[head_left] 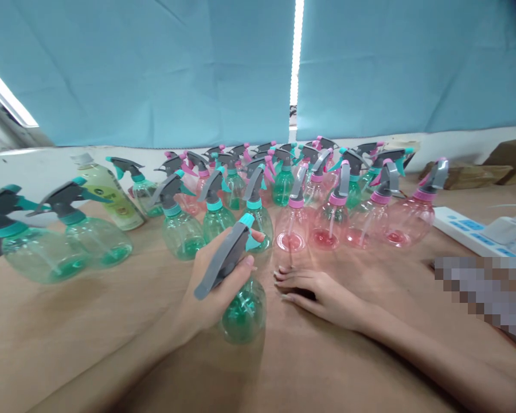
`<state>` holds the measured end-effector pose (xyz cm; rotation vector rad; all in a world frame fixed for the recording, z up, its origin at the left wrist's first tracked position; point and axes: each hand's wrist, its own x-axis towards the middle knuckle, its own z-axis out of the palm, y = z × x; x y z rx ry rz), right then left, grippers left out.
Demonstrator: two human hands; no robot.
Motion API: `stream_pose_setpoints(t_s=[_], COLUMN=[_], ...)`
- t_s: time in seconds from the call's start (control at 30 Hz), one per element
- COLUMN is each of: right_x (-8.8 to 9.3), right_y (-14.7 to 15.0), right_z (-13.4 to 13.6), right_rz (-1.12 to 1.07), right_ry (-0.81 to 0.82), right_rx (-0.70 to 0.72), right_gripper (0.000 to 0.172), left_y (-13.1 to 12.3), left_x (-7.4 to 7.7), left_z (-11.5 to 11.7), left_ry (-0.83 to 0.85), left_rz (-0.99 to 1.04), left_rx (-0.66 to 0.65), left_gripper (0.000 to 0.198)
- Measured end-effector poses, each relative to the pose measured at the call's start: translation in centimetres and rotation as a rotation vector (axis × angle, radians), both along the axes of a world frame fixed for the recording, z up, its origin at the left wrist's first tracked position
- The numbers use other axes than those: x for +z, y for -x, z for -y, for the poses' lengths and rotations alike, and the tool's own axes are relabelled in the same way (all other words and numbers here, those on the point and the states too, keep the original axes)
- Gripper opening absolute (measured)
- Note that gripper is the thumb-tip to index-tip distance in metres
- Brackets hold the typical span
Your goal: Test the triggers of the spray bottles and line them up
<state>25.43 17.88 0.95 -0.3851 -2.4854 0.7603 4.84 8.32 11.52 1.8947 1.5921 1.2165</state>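
My left hand (pixel 218 275) is wrapped around the neck of a green spray bottle (pixel 243 312) with a grey and turquoise trigger head. That bottle stands near the middle of the table, and its collar is hidden by my fingers. To its right, my right hand (pixel 312 289) rests on the tabletop with its fingers stretched out, holding nothing. Just beyond my hands are a row of green spray bottles, such as one at the left (pixel 183 232), and pink spray bottles, one of them (pixel 291 226) nearest my right fingertips.
Two green spray bottles (pixel 40 249) stand at the left, before a pale green labelled bottle (pixel 112 192). More spray bottles crowd the back. A white power strip (pixel 468 232), a pixelated object (pixel 481 292) and brown cardboard boxes (pixel 473 175) are at the right. Blue curtains (pixel 176 74) hang behind.
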Motion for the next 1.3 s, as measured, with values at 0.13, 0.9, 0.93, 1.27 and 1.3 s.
stream_pose_setpoints(t_s=[0.13, 0.9, 0.93, 1.27, 1.3], right_x=[0.08, -0.12, -0.09, 0.02, -0.03], right_y=[0.01, -0.06, -0.06, -0.06, -0.07], right_z=[0.00, -0.20, -0.19, -0.10, -0.12], right_rz=[0.003, -0.012, -0.011, -0.015, -0.017], right_ry=[-0.001, 0.003, 0.003, 0.011, 0.012], right_rx=[0.001, 0.013, 0.012, 0.011, 0.010], right_gripper=[0.025, 0.025, 0.025, 0.026, 0.026], left_y=[-0.05, 0.40, 0.40, 0.47, 0.56], left_x=[0.12, -0.07, -0.03, -0.45, -0.65], left_z=[-0.09, 0.09, 0.10, 0.01, -0.01], left_ry=[-0.012, -0.004, -0.003, 0.030, 0.023], left_rz=[-0.024, -0.079, -0.077, -0.039, -0.038], left_rx=[0.010, 0.030, 0.034, 0.011, 0.007], left_gripper=[0.033, 0.030, 0.030, 0.033, 0.034])
